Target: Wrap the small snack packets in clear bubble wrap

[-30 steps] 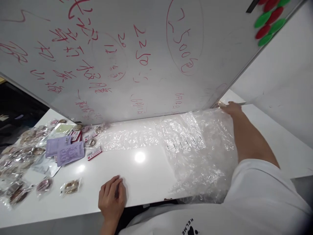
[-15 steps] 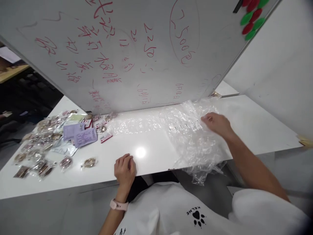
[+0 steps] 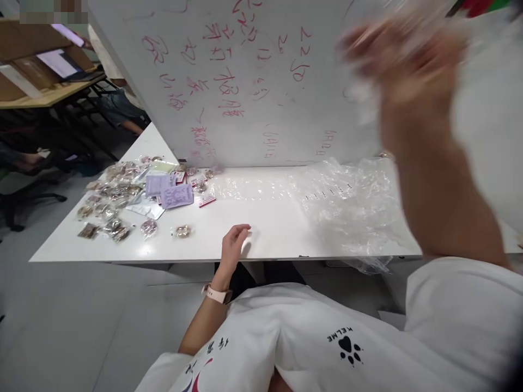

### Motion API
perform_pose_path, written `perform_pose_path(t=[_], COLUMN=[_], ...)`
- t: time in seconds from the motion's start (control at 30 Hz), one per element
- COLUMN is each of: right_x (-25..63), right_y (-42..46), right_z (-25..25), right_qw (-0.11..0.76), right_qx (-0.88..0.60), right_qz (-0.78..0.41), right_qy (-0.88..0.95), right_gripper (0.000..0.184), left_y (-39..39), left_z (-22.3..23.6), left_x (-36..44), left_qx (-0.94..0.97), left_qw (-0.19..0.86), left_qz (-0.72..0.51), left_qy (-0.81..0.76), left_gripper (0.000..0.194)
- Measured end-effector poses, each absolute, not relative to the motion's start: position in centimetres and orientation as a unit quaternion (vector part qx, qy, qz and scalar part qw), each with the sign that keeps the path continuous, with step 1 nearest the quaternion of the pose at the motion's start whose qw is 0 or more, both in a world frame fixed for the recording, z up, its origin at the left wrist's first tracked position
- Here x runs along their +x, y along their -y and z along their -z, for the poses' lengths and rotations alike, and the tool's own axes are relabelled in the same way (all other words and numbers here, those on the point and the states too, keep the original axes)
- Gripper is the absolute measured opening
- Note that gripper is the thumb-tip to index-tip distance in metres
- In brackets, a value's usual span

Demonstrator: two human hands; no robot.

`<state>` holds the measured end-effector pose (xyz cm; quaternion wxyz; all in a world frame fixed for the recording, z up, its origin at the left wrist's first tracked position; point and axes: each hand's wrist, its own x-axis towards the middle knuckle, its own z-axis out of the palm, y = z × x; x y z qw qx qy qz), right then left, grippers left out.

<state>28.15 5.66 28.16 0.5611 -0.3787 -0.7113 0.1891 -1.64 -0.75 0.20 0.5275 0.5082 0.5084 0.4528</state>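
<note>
My left hand [image 3: 233, 243] rests on the front edge of the white table [image 3: 265, 234], fingers loosely curled and holding nothing, a pink watch on its wrist. My right hand [image 3: 392, 49] is raised high near the camera, smeared by motion, with something pale and blurred about its fingers. A crumpled sheet of clear bubble wrap [image 3: 347, 201] lies on the right part of the table and hangs over the front edge.
Several small clear packets and purple sachets [image 3: 134, 198] lie scattered at the table's left end. A whiteboard [image 3: 253, 81] with red writing stands tilted along the back. A wooden desk [image 3: 44, 81] and another person's legs are at far left.
My right hand left the bubble wrap and swung up toward the camera. The view pulled back and turned left; my left hand stayed at the table edge.
</note>
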Motion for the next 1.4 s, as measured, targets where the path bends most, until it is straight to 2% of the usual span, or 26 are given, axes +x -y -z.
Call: perform_pose_path(t=[0.03,0.1,0.13,0.2,0.27,0.37,0.47,0.53,0.67,0.73,0.8,0.87,0.97,1.03,1.07,1.1,1.17,1.23,1.27,1.33,1.4], right_x=[24.7,19.4,17.5,15.3,14.8,16.5,19.6,21.4,22.9,23.0,23.2,23.6,24.0,23.7,23.3,22.8,21.5,20.3,19.9,19.3,19.0], right_y=[-4.8,-3.0,-2.0,-0.2,1.4,3.7,5.8,7.0,9.2,10.3,11.4,12.3,13.1,13.0,12.6,12.0,9.8,6.3,4.3,0.1,-3.3], right_z=[-26.2,-21.5,-19.0,-14.5,-11.2,-9.0,-8.4,-7.5,-3.7,-1.3,0.4,0.8,-1.5,-4.3,-5.7,-6.9,-8.4,-8.7,-8.4,-7.7,-7.2], right_qw=[0.533,0.336,0.282,0.211,0.179,0.185,0.25,0.328,0.548,0.604,0.618,0.623,0.625,0.631,0.63,0.625,0.577,0.464,0.414,0.351,0.297], right_qx=[-0.319,-0.235,-0.189,-0.12,-0.094,-0.134,-0.267,-0.4,-0.579,-0.6,-0.629,-0.682,-0.738,-0.712,-0.689,-0.664,-0.614,-0.569,-0.563,-0.588,-0.601], right_qz=[-0.177,-0.267,-0.312,-0.379,-0.424,-0.479,-0.514,-0.513,-0.476,-0.475,-0.45,-0.359,-0.119,0.034,0.065,0.05,-0.11,-0.299,-0.342,-0.317,-0.251], right_qy=[0.763,0.872,0.887,0.893,0.883,0.848,0.776,0.685,0.371,0.223,0.143,0.135,0.225,0.306,0.353,0.407,0.528,0.609,0.628,0.657,0.699], right_gripper=[0.017,0.024,0.028,0.031,0.032,0.028,0.021,0.019,0.026,0.033,0.037,0.04,0.051,0.044,0.035,0.026,0.023,0.03,0.033,0.035,0.036], left_y=[0.7,0.5,0.5,0.5,0.7,1.0,0.9,0.5,0.3,1.0,2.4,4.4,7.8,9.6,10.1,10.3,9.6,7.6,6.3,3.9,2.5], left_z=[-0.9,-2.0,-2.3,-2.7,-2.5,-1.8,-1.0,-0.7,-0.8,-0.8,-0.6,0.0,1.1,1.2,0.9,0.4,-1.3,-3.3,-4.2,-5.2,-5.1], left_x=[-2.0,-3.0,-3.6,-5.0,-6.2,-6.8,-6.1,-5.2,-3.7,-3.7,-4.1,-5.0,-6.2,-6.7,-6.8,-6.7,-6.3,-5.3,-4.7,-3.3,-1.9], left_qx=[0.45,0.341,0.294,0.221,0.176,0.15,0.164,0.182,0.238,0.271,0.303,0.338,0.38,0.404,0.421,0.441,0.491,0.552,0.584,0.635,0.695], left_qw=[0.6,0.7,0.733,0.775,0.795,0.798,0.754,0.711,0.629,0.577,0.512,0.443,0.375,0.304,0.247,0.182,0.089,0.113,0.165,0.249,0.264], left_qz=[-0.469,-0.493,-0.5,-0.503,-0.498,-0.483,-0.501,-0.527,-0.551,-0.559,-0.568,-0.566,-0.528,-0.508,-0.509,-0.517,-0.543,-0.556,-0.544,-0.502,-0.446], left_qy=[-0.467,-0.388,-0.357,-0.314,-0.298,-0.327,-0.392,-0.429,-0.493,-0.529,-0.569,-0.607,-0.661,-0.698,-0.71,-0.711,-0.675,-0.611,-0.579,-0.532,-0.498], left_gripper=[0.034,0.045,0.05,0.057,0.059,0.052,0.054,0.057,0.037,0.033,0.034,0.04,0.054,0.064,0.067,0.067,0.055,0.03,0.02,0.014,0.011])
